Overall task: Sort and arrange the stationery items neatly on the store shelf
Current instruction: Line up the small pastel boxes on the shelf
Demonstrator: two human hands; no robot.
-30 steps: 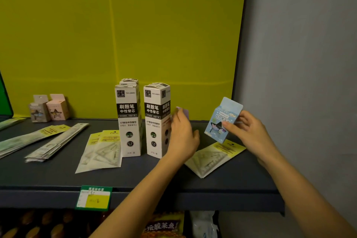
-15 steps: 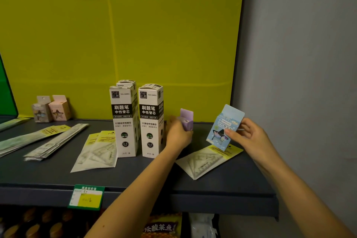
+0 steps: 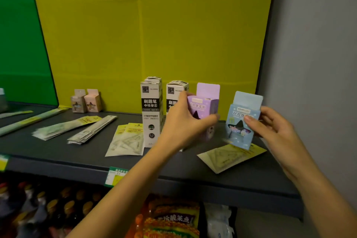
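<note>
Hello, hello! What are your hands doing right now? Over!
Left hand holds purple box, lifted. Right hand holds blue box, tilted over a flat packet. Two small boxes wait far left on the shelf. Nothing blocking.

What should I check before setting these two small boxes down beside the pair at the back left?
1. Left hand grips purple box: ok.
2. Right hand grips blue box: ok.
3. Both boxes lifted off the shelf: ok.
4. Free shelf beside the two small boxes at the back left: ok, bare to their right.
5. Path leftward: not ok, tall white boxes stand between.
6. Set-square packet under the blue box, lying askew: not ok.
</note>
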